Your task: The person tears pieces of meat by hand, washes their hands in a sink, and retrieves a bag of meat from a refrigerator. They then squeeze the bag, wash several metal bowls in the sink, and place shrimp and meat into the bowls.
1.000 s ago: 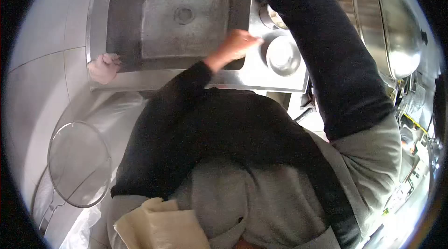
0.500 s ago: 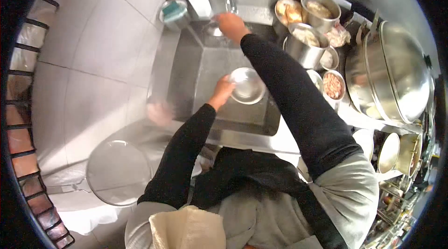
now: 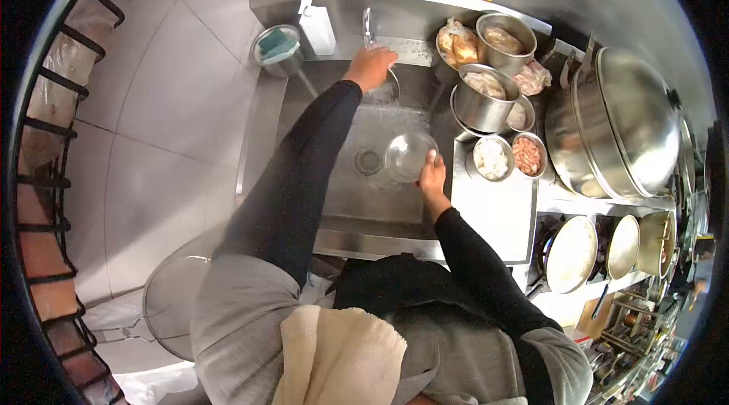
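Note:
My left hand (image 3: 370,68) is at the back of the sink, just below the tap (image 3: 367,28). Its fingers curl over the edge of a shiny metal bowl (image 3: 389,89), partly hidden under the hand. Lower in the metal sink (image 3: 364,208), a round, shallow bowl (image 3: 408,156) that looks see-through is gripped at its right rim by my right hand (image 3: 433,176). The thumb lies on the rim; the other fingers are mostly hidden. Left of this bowl shows the round drain (image 3: 369,162).
Right of the sink stand metal pots (image 3: 482,105) of food, a bowl of white pieces (image 3: 492,159), a bowl of pink pieces (image 3: 528,156) and a large lidded pot (image 3: 630,124). A white bottle (image 3: 317,29) and a sponge container (image 3: 279,52) occupy the back left corner.
My hands have swapped places: the left has gone from the lower bowl up to the tap, the right from the tap down to the see-through bowl. The view has shifted slightly.

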Demonstrator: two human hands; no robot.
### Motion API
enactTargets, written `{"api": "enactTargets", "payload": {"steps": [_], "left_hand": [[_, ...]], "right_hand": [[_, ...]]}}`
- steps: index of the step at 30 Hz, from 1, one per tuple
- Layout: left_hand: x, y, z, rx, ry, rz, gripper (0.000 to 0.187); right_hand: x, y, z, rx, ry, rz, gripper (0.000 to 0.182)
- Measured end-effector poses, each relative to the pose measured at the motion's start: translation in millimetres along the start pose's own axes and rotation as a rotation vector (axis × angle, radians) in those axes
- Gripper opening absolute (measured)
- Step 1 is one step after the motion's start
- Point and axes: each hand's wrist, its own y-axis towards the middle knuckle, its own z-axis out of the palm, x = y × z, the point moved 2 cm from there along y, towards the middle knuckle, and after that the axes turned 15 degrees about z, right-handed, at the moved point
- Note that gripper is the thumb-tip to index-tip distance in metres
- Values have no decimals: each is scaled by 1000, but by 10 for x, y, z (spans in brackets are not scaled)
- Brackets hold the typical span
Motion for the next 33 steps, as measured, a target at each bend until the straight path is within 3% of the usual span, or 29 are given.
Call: {"api": "enactTargets", "payload": {"steps": [2, 3, 5, 7, 9, 10, 12, 14, 16, 19, 21, 23, 25, 27, 29, 30, 32, 33], "left_hand": [[-38, -69, -100, 93, 313, 440, 9], [-38, -181, -169, 98, 324, 430, 9], [-90, -422, -376, -116, 344, 500, 7], [-157, -596, -406, -124, 482, 371, 13], [-141, -729, -274, -294, 50, -330, 20], [124, -804, 53, -234, -154, -609, 26], [70, -1062, 333, -459, -984, -1019, 27], [-39, -1267, 571, -641, -1382, -1127, 27], [-154, -1360, 690, -758, -1540, -1103, 29], [-470, -1418, 432, -868, -1681, -1091, 34], [-473, -1476, 501, -869, -1687, -1108, 42], [-634, -1485, 429, -845, -1669, -970, 42], [-658, -1542, 436, -769, -1582, -1038, 42], [-710, -1728, 427, -709, -1378, -1278, 41], [-723, -1909, 347, -598, -1098, -1341, 43], [-624, -2002, 378, -607, -1098, -1331, 43], [-272, -2243, 483, -466, -423, -1063, 37], [-77, -2254, 451, -507, -388, -1049, 44]], "right_hand": [[-114, -49, -100, 85, -3, 18, 60], [-157, -66, -106, 135, -3, 22, 56], [-203, -95, -94, 252, 34, -63, 44], [-348, -52, -59, 375, 108, -156, 40], [-554, 71, 8, 488, 190, -164, 43], [-689, 154, 27, 510, 151, -8, 43], [-632, 104, -51, 533, 93, 144, 43], [15, -328, -216, 548, 324, 275, 44], [738, -642, -288, 597, 499, 274, 42], [1482, -539, -107, 670, 511, 257, 34], [1724, -223, 150, 760, 466, 313, 32], [1993, -199, 323, 841, 456, 280, 38], [2084, -110, 431, 815, 434, 294, 34], [2210, -70, 583, 805, 408, 306, 32], [2390, -68, 732, 923, 344, 387, 33], [2501, 47, 912, 988, 391, 395, 33], [2891, 85, 1239, 1065, 537, 332, 29], [3094, 1, 1299, 1070, 535, 328, 29]]}}
